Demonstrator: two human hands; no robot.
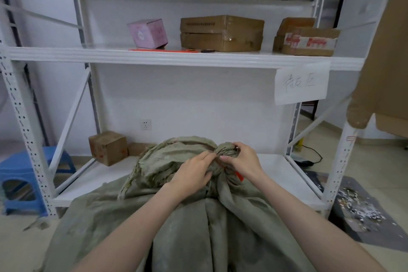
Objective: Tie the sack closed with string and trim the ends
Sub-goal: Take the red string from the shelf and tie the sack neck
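A big grey-green woven sack [198, 227] stands in front of me, its top gathered into a bunched neck [225, 150]. My left hand [194, 174] grips the cloth just left of the neck. My right hand [242, 161] is closed around the bunched neck from the right. A short piece of orange string [238, 175] shows below my right hand, against the sack. Loose folds of the sack's mouth [167, 157] flop to the left. On the middle shelf lies an orange strip with a dark-handled tool [207, 51] at its end.
A white metal rack [176, 57] stands right behind the sack. Its middle shelf holds a pink box [148, 33] and taped cardboard boxes [221, 33]. A small carton [108, 148] sits on the low shelf. A blue stool [22, 179] stands left; a littered mat [362, 210] lies right.
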